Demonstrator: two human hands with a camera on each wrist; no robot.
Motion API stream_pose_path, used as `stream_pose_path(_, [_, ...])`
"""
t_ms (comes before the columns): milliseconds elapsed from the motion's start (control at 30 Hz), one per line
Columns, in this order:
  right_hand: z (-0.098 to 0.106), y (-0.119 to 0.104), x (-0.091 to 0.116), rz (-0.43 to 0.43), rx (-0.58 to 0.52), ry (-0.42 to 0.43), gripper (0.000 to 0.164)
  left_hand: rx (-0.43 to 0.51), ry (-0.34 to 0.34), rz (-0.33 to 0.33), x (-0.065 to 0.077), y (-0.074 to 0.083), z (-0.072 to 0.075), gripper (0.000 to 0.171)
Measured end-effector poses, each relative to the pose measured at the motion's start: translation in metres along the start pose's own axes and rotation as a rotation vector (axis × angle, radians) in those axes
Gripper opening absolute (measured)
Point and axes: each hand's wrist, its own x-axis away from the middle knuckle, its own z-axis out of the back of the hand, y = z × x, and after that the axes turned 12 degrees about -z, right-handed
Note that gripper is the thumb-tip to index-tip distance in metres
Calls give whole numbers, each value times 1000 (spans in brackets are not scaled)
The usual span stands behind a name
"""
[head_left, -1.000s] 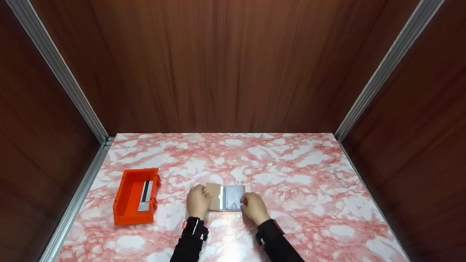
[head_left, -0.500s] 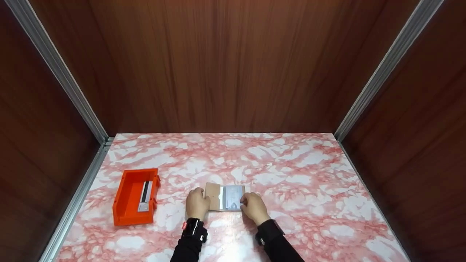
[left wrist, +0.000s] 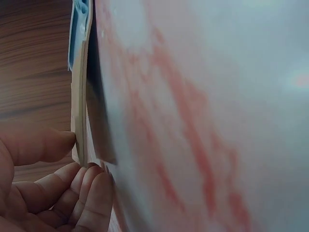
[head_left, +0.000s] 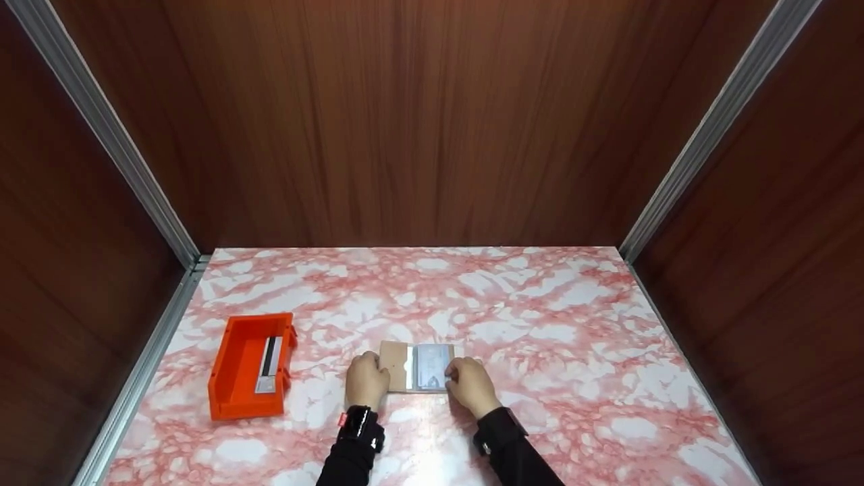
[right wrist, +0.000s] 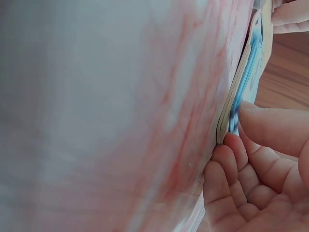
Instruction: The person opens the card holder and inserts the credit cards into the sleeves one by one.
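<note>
Orange bin (head_left: 239,364): black-striped card (head_left: 271,358) inside
Card holder (head_left: 393,358): spread open, clear sleeves (head_left: 430,364) at right
Left hand (head_left: 367,381): pinches holder's left edge
Right hand (head_left: 472,386): pinches opposite edge

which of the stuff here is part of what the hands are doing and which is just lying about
In the job:
tan folding wallet, pinched at its edges by the left hand and right hand
bluish insert inside it

Apparently just lying about, untouched:
orange bin
striped card in the bin
</note>
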Motion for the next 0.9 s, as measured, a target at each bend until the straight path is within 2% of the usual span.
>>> stream_pose_path(233, [1,0,1,7,-1,-4,20,-1,-41,31,0,0,1,12])
stream_pose_path(467, [0,0,0,1,-4,-22,18,-2,-15,-4,0,1,0,11])
stream_pose_path(667, [1,-1,1,1,5,-16,19,-6,2,-4,-1,2,-1,8])
stream_pose_path(900, [2,-3,1,-18,17,-28,19,-19,-28,21,0,2,0,9])
